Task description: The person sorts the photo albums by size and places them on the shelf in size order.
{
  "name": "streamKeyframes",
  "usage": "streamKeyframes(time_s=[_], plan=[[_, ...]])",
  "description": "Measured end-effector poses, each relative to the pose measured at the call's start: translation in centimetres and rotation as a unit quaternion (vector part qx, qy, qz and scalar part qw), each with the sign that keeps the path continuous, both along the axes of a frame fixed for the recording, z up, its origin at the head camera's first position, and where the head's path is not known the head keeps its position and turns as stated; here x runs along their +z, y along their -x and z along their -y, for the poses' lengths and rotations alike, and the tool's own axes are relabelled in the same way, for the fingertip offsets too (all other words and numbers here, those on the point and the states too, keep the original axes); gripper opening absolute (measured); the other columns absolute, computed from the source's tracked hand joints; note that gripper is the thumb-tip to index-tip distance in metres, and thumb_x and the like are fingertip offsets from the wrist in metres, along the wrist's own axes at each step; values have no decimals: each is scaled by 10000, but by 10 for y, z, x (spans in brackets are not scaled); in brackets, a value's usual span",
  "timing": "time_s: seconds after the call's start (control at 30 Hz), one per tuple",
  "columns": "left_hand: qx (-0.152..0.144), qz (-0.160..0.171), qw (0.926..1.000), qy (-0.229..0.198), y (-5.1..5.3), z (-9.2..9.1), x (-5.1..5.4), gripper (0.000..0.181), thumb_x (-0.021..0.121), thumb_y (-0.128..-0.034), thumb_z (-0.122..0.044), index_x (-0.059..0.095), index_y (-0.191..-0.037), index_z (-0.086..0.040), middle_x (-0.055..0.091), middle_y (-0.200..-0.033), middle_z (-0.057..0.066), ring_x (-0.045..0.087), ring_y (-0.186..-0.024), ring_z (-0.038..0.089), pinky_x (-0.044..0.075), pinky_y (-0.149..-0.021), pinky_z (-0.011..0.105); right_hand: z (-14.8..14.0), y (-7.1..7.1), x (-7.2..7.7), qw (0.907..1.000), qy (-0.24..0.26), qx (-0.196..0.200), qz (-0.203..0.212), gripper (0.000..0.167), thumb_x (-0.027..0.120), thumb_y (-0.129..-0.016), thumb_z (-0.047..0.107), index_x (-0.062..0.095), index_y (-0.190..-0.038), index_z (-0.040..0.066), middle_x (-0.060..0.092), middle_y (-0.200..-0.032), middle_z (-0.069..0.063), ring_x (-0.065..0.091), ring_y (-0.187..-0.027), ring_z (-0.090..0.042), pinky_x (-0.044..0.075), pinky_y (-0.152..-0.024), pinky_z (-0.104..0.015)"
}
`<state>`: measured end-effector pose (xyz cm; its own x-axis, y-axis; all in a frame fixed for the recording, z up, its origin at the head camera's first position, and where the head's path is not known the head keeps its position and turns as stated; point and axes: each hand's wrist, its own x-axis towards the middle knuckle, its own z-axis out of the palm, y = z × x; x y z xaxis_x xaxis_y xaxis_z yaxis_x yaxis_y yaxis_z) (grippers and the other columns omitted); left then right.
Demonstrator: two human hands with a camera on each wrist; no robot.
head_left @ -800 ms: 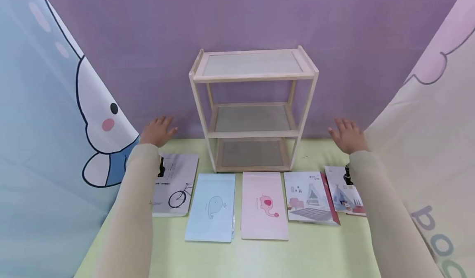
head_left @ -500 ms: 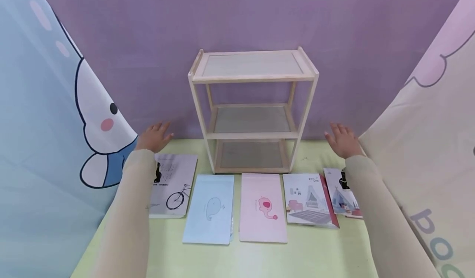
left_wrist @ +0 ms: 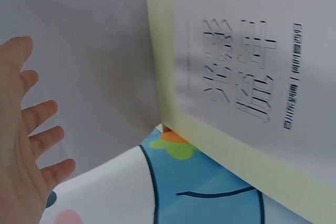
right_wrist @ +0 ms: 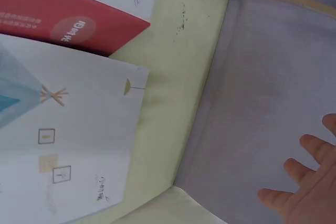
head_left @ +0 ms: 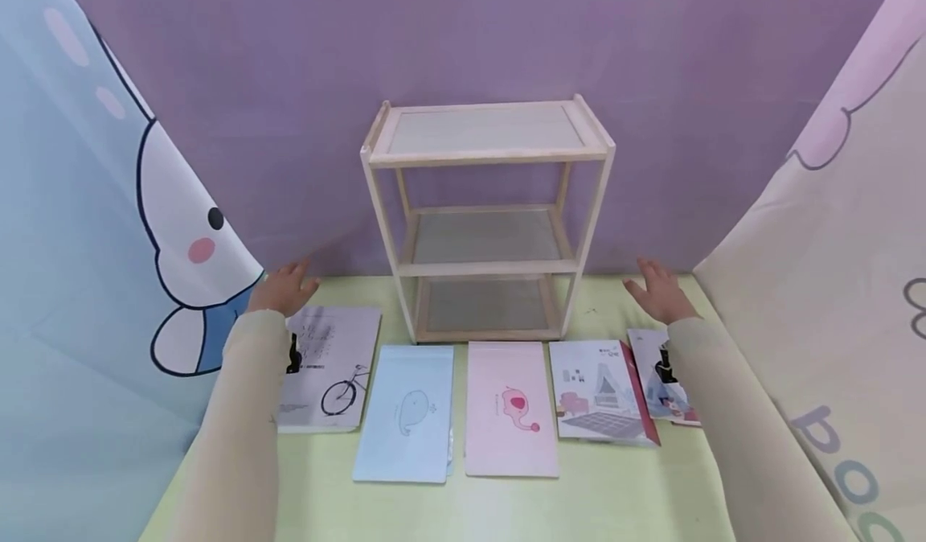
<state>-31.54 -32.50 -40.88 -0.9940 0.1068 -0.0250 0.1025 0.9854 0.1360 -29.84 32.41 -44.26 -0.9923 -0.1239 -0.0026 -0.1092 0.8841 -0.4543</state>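
Observation:
My left hand (head_left: 280,289) hovers with spread fingers above the far end of the bicycle-cover book (head_left: 329,369), holding nothing. On the other side, my right hand (head_left: 660,293) is likewise spread and bare, over the far end of a tent-cover book (head_left: 654,365) that its sleeve partly hides. Between them lie a blue whale notebook (head_left: 405,413), a pink elephant notebook (head_left: 511,409) and a white book with a red spine (head_left: 600,389). The left wrist view shows the left fingers (left_wrist: 44,114) apart from the book; in the right wrist view the right fingers (right_wrist: 299,171) touch nothing.
Behind the books stands a pale wooden three-tier shelf (head_left: 488,268), against a purple cloth backdrop (head_left: 289,124). A blue cartoon cloth (head_left: 72,285) hangs at the left, a cream one (head_left: 817,301) at the right. Everything stands on a light green tabletop (head_left: 506,510).
Both hands have come slightly down and nearer, the left one also a little outward. The head view has shifted slightly. The books and shelf stay in place.

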Motion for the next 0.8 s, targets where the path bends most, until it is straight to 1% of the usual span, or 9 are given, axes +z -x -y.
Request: streamKeyframes(time_s=[0.1, 0.2, 0.33, 0.43, 0.5, 0.57, 0.63, 0.7, 0.8], plan=[[33, -10, 9999, 129, -3, 2, -9, 625, 378, -991, -411, 248, -1468, -29, 264, -1469, 288, 251, -1319, 495, 277, -1021, 627, 0, -4, -5, 10000, 34, -5, -51, 733, 329, -998, 434, 31, -1490, -19, 59, -1498, -336, 34, -1349, -541, 79, -1060, -665], [149, -5, 9996, 234, -6, 6, -14, 604, 395, -990, -397, 263, -1464, -47, 296, -1447, 299, 349, -1251, 516, 352, -961, 632, 4, -8, -11, 9999, 69, 48, -84, 748, 330, -998, 442, 24, -1484, -37, 47, -1502, -334, 38, -1355, -530, 69, -1077, -643], [331, 51, 9991, 277, -10, 12, -15, 598, 391, -989, -397, 254, -1465, -63, 322, -1416, 323, 447, -1141, 540, 426, -861, 630, 11, -9, -16, 9998, 126, 145, -50, 764, 324, -998, 457, 45, -1470, -75, 52, -1500, -337, 59, -1355, -526, 67, -1089, -622], [336, 87, 9991, 261, -12, 17, -16, 616, 389, -987, -402, 230, -1469, -54, 384, -1361, 346, 573, -940, 505, 480, -767, 594, 17, -10, -22, 9996, 223, 177, -32, 758, 325, -1000, 451, 67, -1464, -90, 85, -1492, -344, 83, -1352, -524, 76, -1088, -621], [331, 192, 9991, 181, -14, 22, -19, 628, 399, -984, -403, 218, -1467, -45, 438, -1300, 362, 600, -827, 475, 492, -724, 584, 21, -12, -27, 9994, 292, 161, 61, 753, 326, -1000, 452, 66, -1470, -77, 98, -1493, -339, 88, -1352, -522, 80, -1086, -625], [368, 346, 9987, 99, -16, 26, -23, 646, 411, -980, -407, 207, -1473, -43, 471, -1257, 366, 600, -797, 465, 491, -730, 586, 25, -13, -31, 9992, 322, 173, 140, 756, 326, -1000, 455, 65, -1469, -78, 108, -1492, -338, 92, -1350, -524, 88, -1084, -626], [437, 543, 9976, 42, -18, 30, -27, 659, 422, -976, -409, 221, -1464, -15, 468, -1263, 362, 557, -954, 512, 453, -813, 622, 29, -15, -35, 9989, 375, 154, 224, 765, 332, -1000, 454, 58, -1466, -87, 103, -1494, -337, 83, -1351, -525, 87, -1086, -623], [545, 749, 9957, -13, -20, 34, -30, 677, 430, -971, -413, 223, -1462, 3, 428, -1316, 352, 477, -1093, 540, 401, -885, 647, 34, -17, -38, 9986, 442, 180, 224, 770, 338, -1002, 440, 52, -1453, -115, 95, -1488, -350, 79, -1347, -531, 83, -1089, -615], [645, 972, 9932, -14, -23, 39, -34, 693, 432, -965, -417, 233, -1450, 35, 367, -1372, 345, 370, -1200, 556, 335, -943, 670, 42, -22, -41, 9978, 583, 218, 210, 780, 352, -1000, 427, 57, -1436, -148, 95, -1480, -366, 81, -1346, -535, 84, -1096, -604]])
